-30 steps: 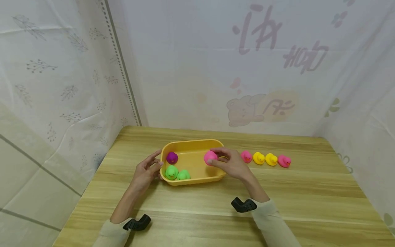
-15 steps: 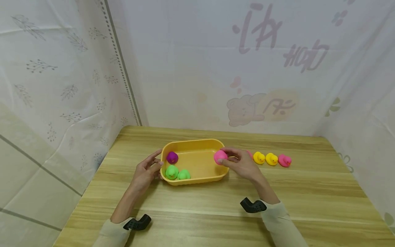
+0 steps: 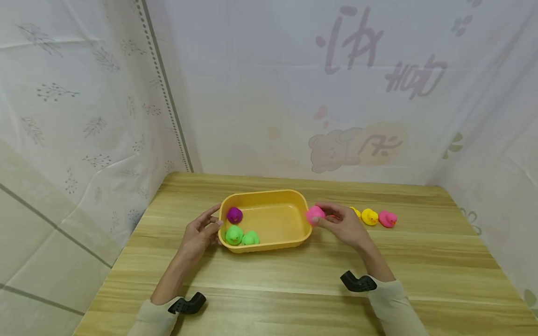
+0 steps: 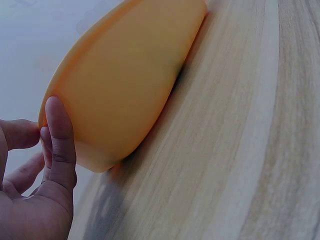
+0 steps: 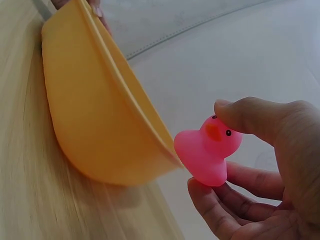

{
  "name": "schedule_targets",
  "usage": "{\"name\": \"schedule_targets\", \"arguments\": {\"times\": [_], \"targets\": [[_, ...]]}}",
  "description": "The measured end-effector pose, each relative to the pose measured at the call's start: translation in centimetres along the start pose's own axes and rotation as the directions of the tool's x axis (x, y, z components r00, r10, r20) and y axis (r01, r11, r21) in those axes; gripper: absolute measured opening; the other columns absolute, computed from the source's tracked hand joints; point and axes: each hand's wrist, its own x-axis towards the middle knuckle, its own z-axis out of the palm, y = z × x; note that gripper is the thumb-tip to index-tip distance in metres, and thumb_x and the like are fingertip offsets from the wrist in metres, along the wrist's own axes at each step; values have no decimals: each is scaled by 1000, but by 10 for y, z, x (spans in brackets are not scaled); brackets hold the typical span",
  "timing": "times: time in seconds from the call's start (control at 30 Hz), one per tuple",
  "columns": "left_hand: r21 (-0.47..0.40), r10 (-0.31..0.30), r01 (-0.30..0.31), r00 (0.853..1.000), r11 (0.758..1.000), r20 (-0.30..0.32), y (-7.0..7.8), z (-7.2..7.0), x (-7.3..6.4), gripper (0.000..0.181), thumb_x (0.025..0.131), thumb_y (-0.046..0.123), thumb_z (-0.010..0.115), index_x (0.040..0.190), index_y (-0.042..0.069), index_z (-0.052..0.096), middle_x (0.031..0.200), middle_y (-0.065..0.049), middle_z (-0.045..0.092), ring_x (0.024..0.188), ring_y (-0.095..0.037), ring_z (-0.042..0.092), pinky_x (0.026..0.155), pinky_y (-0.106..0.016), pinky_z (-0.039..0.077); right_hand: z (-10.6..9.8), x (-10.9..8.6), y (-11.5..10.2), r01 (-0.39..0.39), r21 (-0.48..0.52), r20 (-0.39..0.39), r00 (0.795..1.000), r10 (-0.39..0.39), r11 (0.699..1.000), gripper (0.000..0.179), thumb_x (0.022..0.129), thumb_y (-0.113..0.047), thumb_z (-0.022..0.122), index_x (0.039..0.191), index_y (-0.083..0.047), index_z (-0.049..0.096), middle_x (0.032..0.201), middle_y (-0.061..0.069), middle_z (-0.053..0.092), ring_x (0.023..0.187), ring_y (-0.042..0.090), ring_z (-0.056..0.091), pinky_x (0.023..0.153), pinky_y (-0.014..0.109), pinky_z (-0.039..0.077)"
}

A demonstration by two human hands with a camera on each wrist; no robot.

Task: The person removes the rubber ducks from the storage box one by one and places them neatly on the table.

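My right hand (image 3: 342, 226) pinches a pink rubber duck (image 5: 210, 150) between thumb and fingertips, just beyond the right rim of a yellow plastic basin (image 3: 277, 221). In the right wrist view the duck's orange beak shows, and it is raised near the basin's rim. At the basin's left end, my left hand (image 3: 199, 238) holds the rim, thumb and fingers on it. Inside the basin, toward the left, lie a purple duck (image 3: 234, 215) and two green ducks, one in the front corner (image 3: 234, 234) and the other (image 3: 251, 238) beside it.
Right of my right hand, a row of ducks stands on the wooden table (image 3: 269, 289): a yellow duck (image 3: 370, 216), a pink duck (image 3: 387, 219), and another yellow one partly hidden by the hand. Patterned cloth (image 3: 252, 93) hangs behind the table.
My right hand has carried the pink duck rightward, from over the basin's inside to its right rim, and now covers part of the duck row. The left hand and basin stay put.
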Motion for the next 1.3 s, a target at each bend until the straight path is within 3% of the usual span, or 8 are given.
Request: {"name": "schedule_targets", "arguments": {"times": [0.5, 0.73, 1.07, 1.3], "targets": [[-7, 18, -18, 1000, 1000, 13, -1, 0, 0, 56, 102, 13, 63, 155, 14, 45, 105, -3, 53, 70, -10, 60, 65, -25, 60, -20, -15, 23, -59, -52, -28, 998, 58, 997, 56, 92, -37, 78, 139, -11, 62, 138, 12, 64, 117, 25, 63, 97, 21, 57], [-1, 13, -13, 1000, 1000, 2, 0, 1, -1, 55, 102, 11, 63, 154, 15, 47, 105, -4, 53, 71, -10, 60, 66, -25, 60, -24, -24, 32, -112, -103, -27, 994, 109, 988, 61, 93, -40, 75, 141, -6, 60, 137, 17, 63, 119, 31, 66, 95, 29, 60], [1, 20, -20, 1000, 1000, -5, 0, 0, -2, 55, 102, 10, 63, 154, 14, 46, 104, -4, 52, 70, -11, 59, 63, -24, 59, -27, -33, 40, -209, -168, -52, 978, 203, 963, 62, 92, -42, 77, 139, -6, 62, 133, 15, 66, 116, 28, 65, 97, 38, 59], [8, 20, -20, 1000, 1000, 0, 1, 1, -2, 54, 102, 11, 62, 154, 14, 46, 106, -4, 53, 70, -10, 60, 65, -24, 59, -28, -34, 48, -200, -228, -74, 979, 187, 953, 59, 92, -40, 77, 136, -4, 64, 126, 15, 69, 113, 28, 66, 99, 45, 58]]}}
